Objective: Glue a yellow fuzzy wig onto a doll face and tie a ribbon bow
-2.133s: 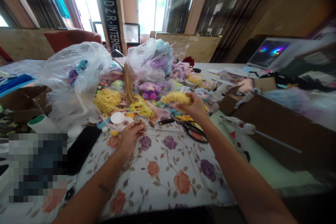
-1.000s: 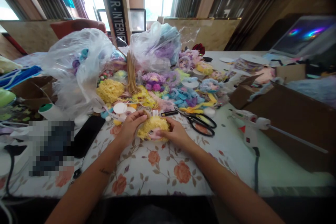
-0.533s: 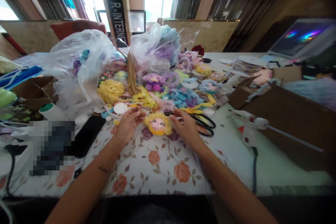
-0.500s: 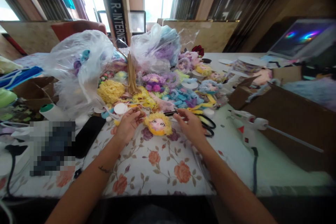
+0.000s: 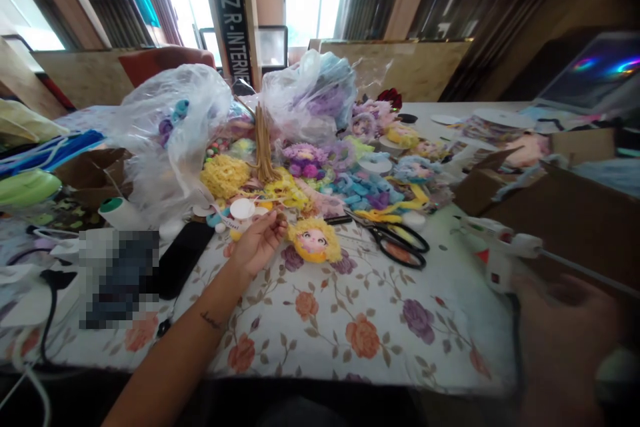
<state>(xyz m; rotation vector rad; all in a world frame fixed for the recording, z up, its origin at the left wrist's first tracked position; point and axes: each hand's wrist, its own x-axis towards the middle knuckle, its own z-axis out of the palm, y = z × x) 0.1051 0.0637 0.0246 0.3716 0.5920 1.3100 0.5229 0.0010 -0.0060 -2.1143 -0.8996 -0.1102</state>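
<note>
My left hand (image 5: 261,240) has its fingers pinched together beside a doll head (image 5: 313,240) with curly yellow hair and a yellow-orange collar. A small brownish bit shows at the fingertips, too small to name. The doll head lies face up on the flowered cloth (image 5: 320,320). My right hand (image 5: 565,310), smeared by motion, is at the far right by the handle of a white glue gun (image 5: 497,260) with a glue stick in its back. Its fingers are too blurred to show a grip. Black-handled scissors (image 5: 400,243) lie right of the doll head.
Behind sits a heap of yellow yarn curls (image 5: 225,175), blue fuzzy pieces (image 5: 357,188) and a plastic bag (image 5: 175,100). A black phone (image 5: 185,259) and a thread spool (image 5: 120,212) lie left. A cardboard box (image 5: 555,213) stands right, behind the glue gun.
My right hand has left the doll head's side and swung right to the glue gun, uncovering the scissors. My left hand's fingers have closed. The view has turned slightly left.
</note>
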